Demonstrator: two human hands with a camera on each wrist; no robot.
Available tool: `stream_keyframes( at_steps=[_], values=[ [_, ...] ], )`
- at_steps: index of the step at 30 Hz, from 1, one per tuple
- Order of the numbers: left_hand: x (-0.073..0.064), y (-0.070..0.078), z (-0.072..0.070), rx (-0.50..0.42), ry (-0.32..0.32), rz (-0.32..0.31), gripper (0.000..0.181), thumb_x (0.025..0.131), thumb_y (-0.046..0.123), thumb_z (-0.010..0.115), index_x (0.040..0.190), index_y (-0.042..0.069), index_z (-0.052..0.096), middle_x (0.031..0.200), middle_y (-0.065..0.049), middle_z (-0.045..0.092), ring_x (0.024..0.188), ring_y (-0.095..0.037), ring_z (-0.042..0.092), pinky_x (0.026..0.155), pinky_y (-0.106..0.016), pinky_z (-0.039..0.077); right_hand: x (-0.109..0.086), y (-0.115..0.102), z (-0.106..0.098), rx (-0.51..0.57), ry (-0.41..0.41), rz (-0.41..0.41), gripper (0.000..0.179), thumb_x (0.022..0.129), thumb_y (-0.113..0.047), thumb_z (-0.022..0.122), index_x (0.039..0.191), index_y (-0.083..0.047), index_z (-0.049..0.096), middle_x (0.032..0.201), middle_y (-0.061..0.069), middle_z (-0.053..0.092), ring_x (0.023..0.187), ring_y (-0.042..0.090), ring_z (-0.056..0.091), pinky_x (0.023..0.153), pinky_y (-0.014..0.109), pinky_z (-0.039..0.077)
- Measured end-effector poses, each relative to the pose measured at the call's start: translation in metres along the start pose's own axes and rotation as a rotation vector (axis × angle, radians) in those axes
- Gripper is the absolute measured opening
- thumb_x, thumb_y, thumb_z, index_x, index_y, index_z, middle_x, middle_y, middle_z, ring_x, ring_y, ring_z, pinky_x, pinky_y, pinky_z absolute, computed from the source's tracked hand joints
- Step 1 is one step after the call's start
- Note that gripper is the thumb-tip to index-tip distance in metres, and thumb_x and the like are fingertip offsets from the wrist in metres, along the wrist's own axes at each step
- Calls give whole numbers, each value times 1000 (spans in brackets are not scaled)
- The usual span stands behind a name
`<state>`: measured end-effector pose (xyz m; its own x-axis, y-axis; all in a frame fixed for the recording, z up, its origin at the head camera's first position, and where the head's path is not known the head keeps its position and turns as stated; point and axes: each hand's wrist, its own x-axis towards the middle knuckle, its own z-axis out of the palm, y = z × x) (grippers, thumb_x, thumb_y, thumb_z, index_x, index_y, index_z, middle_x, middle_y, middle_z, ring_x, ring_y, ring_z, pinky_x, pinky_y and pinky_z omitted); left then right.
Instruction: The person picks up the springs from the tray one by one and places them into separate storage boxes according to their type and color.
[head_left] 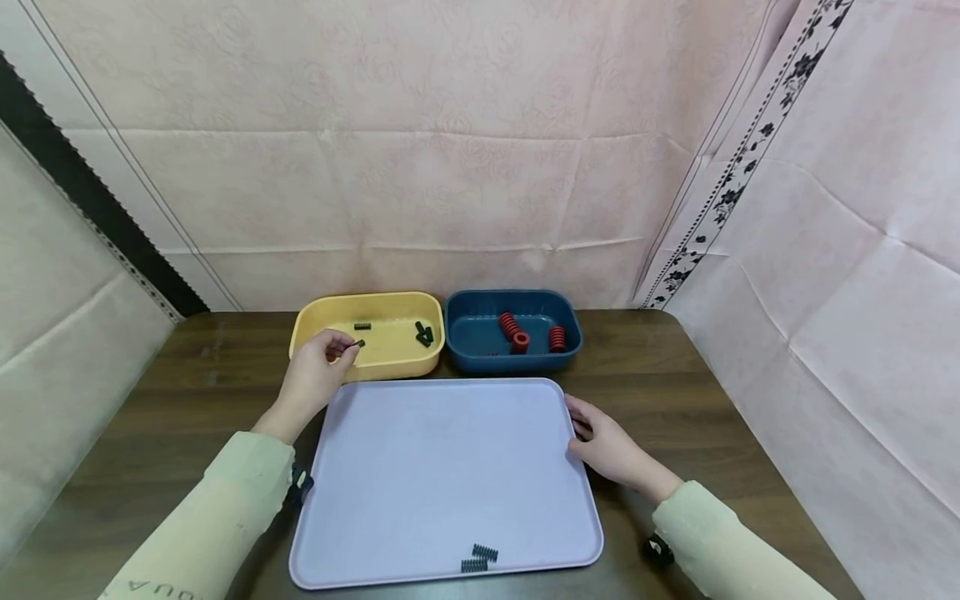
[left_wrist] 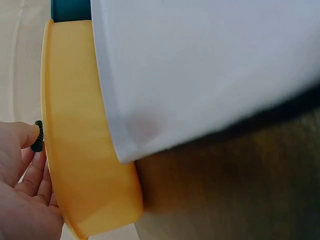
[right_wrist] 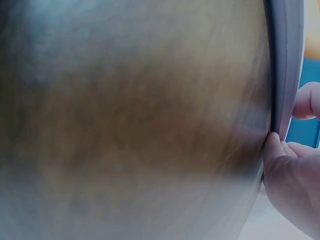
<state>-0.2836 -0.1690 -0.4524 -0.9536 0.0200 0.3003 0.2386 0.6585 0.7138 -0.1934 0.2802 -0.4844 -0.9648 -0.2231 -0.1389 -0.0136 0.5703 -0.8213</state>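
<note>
Between thumb and fingertips, my left hand [head_left: 318, 371] pinches a small dark green spring [left_wrist: 37, 136] over the near left side of the yellow bin [head_left: 397, 369]. Another dark green spring [head_left: 362, 326] lies in that bin, with several more [head_left: 423, 335] clustered at its right. My right hand [head_left: 609, 443] grips the right edge of the white tray [head_left: 450, 467] near its far corner, thumb and fingers at the rim. Two dark green springs [head_left: 474, 566] lie together by the tray's near edge.
A blue bin [head_left: 480, 363] stands right of the yellow one, holding several red springs [head_left: 557, 339]. Both bins sit behind the tray on the wooden table [head_left: 660, 367]. A pale cloth [head_left: 450, 192] hangs behind and at both sides.
</note>
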Motion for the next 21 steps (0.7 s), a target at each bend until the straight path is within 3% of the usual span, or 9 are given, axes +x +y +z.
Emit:
stream_keyframes(
  at_steps=[7, 14, 17, 21],
  values=[
    [0, 0, -1, 0, -34, -3, 15, 95, 17, 63, 103, 5, 61, 94, -9, 62, 86, -24, 56, 75, -38, 49, -1, -1, 1, 20, 1, -31, 71, 88, 2, 62, 150, -1, 29, 149, 20, 36, 133, 32, 41, 103, 45, 37],
    [-9, 9, -3, -56, -67, 35, 24, 93, 24, 66, 107, 5, 61, 98, -8, 63, 90, -23, 58, 80, -39, 49, -11, -22, 0, 41, -21, -19, 70, 88, 6, 59, 149, 4, 26, 149, 26, 33, 134, 38, 38, 104, 50, 35],
    [-14, 18, -1, -61, -69, 74, 28, 91, 26, 69, 108, 4, 62, 100, -7, 63, 94, -26, 59, 85, -42, 48, -8, -15, -1, 39, -29, -25, 71, 88, 4, 60, 150, 1, 26, 149, 24, 33, 134, 36, 38, 104, 49, 35],
    [-24, 33, 5, -73, -86, 191, 27, 88, 24, 73, 106, 6, 64, 100, -8, 64, 93, -24, 59, 85, -43, 49, -3, -2, -1, 23, -22, -20, 71, 89, 1, 61, 151, -4, 27, 150, 20, 35, 134, 32, 40, 103, 46, 37]
  ],
)
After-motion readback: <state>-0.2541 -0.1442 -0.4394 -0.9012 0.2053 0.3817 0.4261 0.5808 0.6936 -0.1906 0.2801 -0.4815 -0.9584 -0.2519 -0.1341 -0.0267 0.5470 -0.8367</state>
